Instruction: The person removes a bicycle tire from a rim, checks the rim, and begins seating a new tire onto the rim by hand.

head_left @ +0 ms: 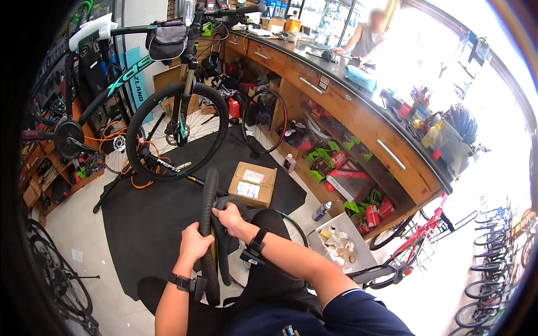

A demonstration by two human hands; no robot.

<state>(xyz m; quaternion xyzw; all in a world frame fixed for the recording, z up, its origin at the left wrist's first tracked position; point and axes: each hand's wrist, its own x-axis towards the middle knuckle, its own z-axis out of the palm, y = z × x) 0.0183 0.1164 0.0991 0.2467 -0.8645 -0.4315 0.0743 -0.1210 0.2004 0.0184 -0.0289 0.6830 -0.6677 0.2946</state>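
A black knobby bicycle tire (pixel 208 193) stands upright between my knees, seen nearly edge-on. My left hand (pixel 195 242) is closed on its left side, thumb toward the tread. From the right, my right hand (pixel 228 219) grips the tire's other side a little higher up, with fingers bent. Limp black rubber, perhaps an inner tube (pixel 222 255), hangs along the right of the tire under my right hand. A strip of yellow shows low inside the tire. Whether a rim sits in it is hidden.
A cardboard box (pixel 253 183) stands on the black mat (pixel 134 235) just ahead. Beyond it, a bicycle (pixel 176 131) is held up at the left. A long wooden counter (pixel 336 95) runs along the right, a person behind it. A spray can (pixel 322 210) and litter-filled bin (pixel 364 257) stand nearby.
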